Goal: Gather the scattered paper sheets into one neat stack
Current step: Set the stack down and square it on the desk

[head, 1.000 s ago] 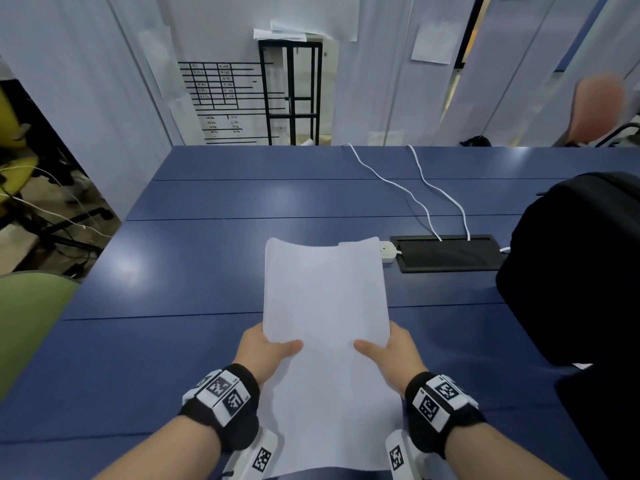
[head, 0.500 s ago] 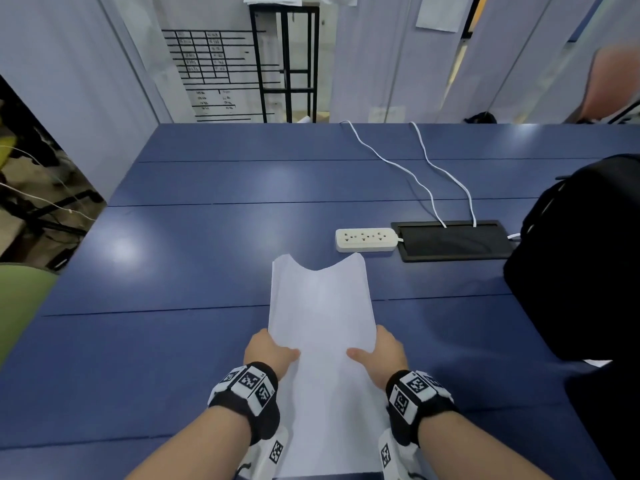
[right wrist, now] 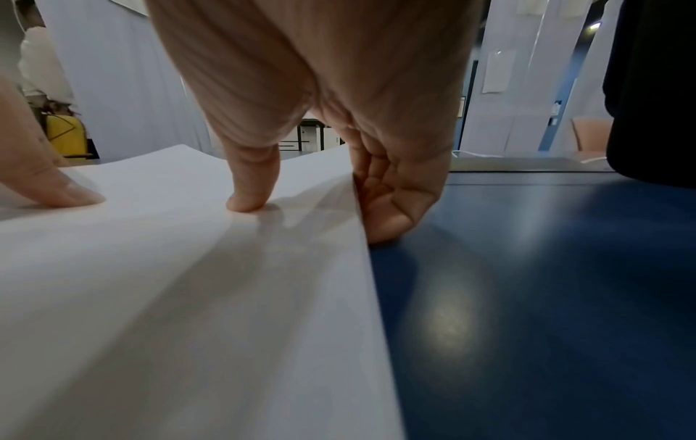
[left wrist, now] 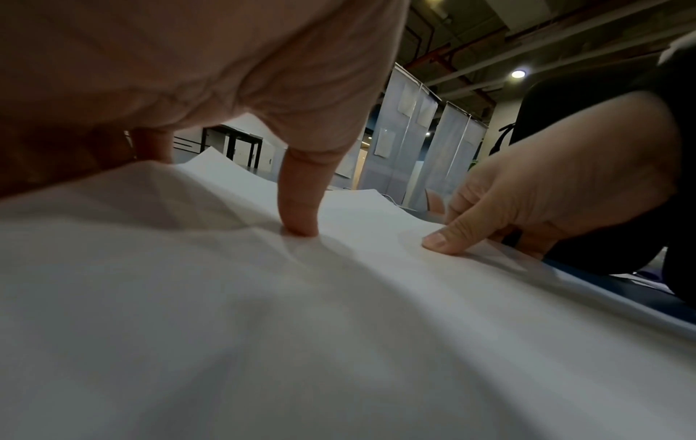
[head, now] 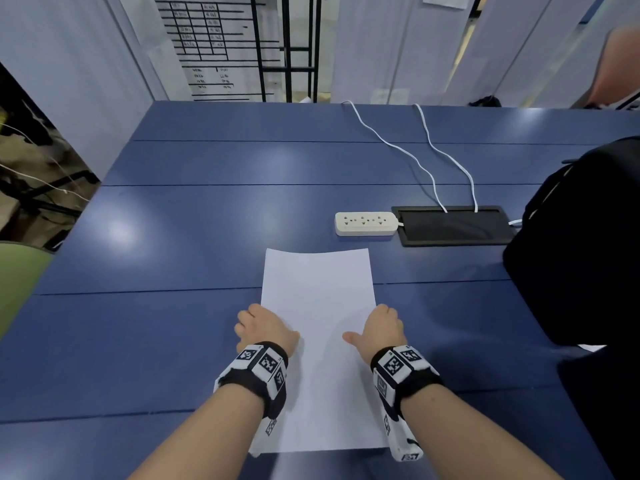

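One stack of white paper sheets [head: 318,299] lies lengthwise on the blue table [head: 173,237] in front of me, its edges lined up. My left hand [head: 264,325] holds its left side and my right hand [head: 379,327] its right side. In the left wrist view the left thumb [left wrist: 299,220] presses on top of the paper [left wrist: 339,327]. In the right wrist view the right thumb [right wrist: 250,202] presses on the sheets [right wrist: 169,297] while the curled fingers [right wrist: 391,214] sit against the slightly raised right edge, tips on the table.
A white power strip [head: 365,223] and a black cable hatch [head: 453,225] with two white cables [head: 408,154] lie just beyond the stack. A black backpack [head: 581,254] stands at the right, a green chair [head: 17,278] at the left edge.
The stack, held up and bowed above the table before, has come down toward me and now lies flat. Both hands moved with it and stay at its sides.
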Available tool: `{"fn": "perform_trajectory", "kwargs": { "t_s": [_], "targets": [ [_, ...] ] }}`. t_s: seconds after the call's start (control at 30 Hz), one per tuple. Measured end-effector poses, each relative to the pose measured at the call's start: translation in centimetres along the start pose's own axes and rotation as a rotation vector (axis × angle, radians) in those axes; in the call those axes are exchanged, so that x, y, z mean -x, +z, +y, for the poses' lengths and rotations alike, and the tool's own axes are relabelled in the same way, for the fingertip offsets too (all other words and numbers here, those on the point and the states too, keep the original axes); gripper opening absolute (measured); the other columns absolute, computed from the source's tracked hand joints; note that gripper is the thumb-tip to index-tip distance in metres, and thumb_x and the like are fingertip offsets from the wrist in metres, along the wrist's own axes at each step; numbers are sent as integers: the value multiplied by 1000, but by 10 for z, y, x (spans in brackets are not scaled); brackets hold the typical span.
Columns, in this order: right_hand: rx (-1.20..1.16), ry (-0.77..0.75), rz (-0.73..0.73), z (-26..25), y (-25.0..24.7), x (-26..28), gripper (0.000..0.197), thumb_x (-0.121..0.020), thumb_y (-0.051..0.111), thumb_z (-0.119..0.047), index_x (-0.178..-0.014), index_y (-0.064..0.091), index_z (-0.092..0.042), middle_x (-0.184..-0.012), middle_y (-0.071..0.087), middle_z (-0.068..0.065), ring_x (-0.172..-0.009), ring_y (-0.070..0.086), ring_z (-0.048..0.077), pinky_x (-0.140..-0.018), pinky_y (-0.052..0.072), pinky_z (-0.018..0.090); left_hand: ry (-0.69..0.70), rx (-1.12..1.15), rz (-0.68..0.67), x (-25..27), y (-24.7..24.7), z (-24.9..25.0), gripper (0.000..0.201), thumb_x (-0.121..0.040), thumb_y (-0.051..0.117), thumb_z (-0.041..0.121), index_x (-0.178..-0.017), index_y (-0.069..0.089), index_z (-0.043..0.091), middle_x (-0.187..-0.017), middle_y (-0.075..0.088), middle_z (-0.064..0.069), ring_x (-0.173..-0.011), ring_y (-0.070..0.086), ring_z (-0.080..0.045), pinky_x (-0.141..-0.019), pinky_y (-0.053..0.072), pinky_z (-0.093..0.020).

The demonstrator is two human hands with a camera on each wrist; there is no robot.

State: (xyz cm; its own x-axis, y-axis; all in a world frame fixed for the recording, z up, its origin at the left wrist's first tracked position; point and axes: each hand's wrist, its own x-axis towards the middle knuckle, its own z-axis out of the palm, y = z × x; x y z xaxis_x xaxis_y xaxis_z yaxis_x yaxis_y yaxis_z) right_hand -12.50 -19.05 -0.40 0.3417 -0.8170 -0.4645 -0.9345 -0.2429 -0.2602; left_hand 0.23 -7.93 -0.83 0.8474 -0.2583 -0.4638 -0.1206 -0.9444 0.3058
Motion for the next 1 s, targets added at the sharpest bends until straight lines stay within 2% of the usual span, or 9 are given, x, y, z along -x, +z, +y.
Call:
{"fn": "perform_trajectory", "kwargs": {
  "t_s": [0.2,0.33,0.4,0.47,0.53,0.6,0.77,0.87,1.0],
  "targets": [
    [79,-10,-7,-3,-1,0,81,-81,70,-48,-137,31,-4,-136,42,11,-124,45,28,-91,48,40,-17,-2,8,5,3,3,66,-83,67,27,-134,29,7,-135,32,-9,-124,36,-27,-90,44,-38],
    [147,-120,39,-4,-2,2,98,-84,68,-45,-152,1,-19,-146,27,8,-130,35,30,-92,46,41,197,-144,66,10,4,4,95,-88,58,18,-152,-12,17,-160,-7,-1,-146,9,-25,-106,32,-50],
    [283,-259,41,-6,-2,3,92,-91,61,-38,-153,-4,-21,-157,9,10,-141,19,32,-105,37,43,419,-309,55,12,5,6,92,-89,44,3,-150,-23,20,-158,-28,-1,-149,-12,-26,-114,13,-59],
    [374,-405,-20,-8,0,0,79,-98,50,-24,-153,-7,-17,-161,-11,11,-148,-1,31,-118,15,44,589,-411,-39,13,5,10,87,-88,34,-5,-150,-22,18,-157,-31,-3,-148,-20,-27,-116,2,-59],
    [400,-492,-111,-8,3,-3,70,-100,38,-9,-153,-9,-13,-160,-18,11,-148,-11,29,-119,4,40,642,-446,-175,12,7,13,82,-90,33,-5,-153,-16,15,-159,-26,-4,-148,-19,-26,-119,1,-54],
    [420,-530,-212,-6,4,-9,66,-101,33,-6,-152,-9,-9,-160,-18,11,-148,-11,29,-119,6,37,628,-437,-280,12,8,16,79,-90,34,-3,-154,-10,12,-160,-22,-6,-149,-17,-25,-120,0,-50],
    [431,-524,-322,-6,4,-12,67,-102,31,-15,-150,-13,-5,-159,-21,10,-148,-15,28,-119,2,37,622,-311,-398,8,5,15,83,-93,45,18,-154,-11,13,-160,-24,-5,-147,-21,-22,-120,-9,-48],
    [432,-492,-322,-7,8,-3,89,-97,39,-49,-149,-19,-5,-157,-28,8,-146,-22,26,-121,-4,40,651,-360,-422,2,7,11,120,-77,68,51,-152,-18,14,-158,-29,-4,-146,-26,-22,-118,-11,-49],
    [447,-490,-283,-8,13,6,111,-86,47,-65,-148,-22,-5,-156,-30,9,-145,-25,26,-121,-6,41,674,-479,-389,2,11,9,143,-63,83,52,-149,-25,13,-156,-34,-5,-145,-28,-25,-119,-8,-50]
  ]
}}
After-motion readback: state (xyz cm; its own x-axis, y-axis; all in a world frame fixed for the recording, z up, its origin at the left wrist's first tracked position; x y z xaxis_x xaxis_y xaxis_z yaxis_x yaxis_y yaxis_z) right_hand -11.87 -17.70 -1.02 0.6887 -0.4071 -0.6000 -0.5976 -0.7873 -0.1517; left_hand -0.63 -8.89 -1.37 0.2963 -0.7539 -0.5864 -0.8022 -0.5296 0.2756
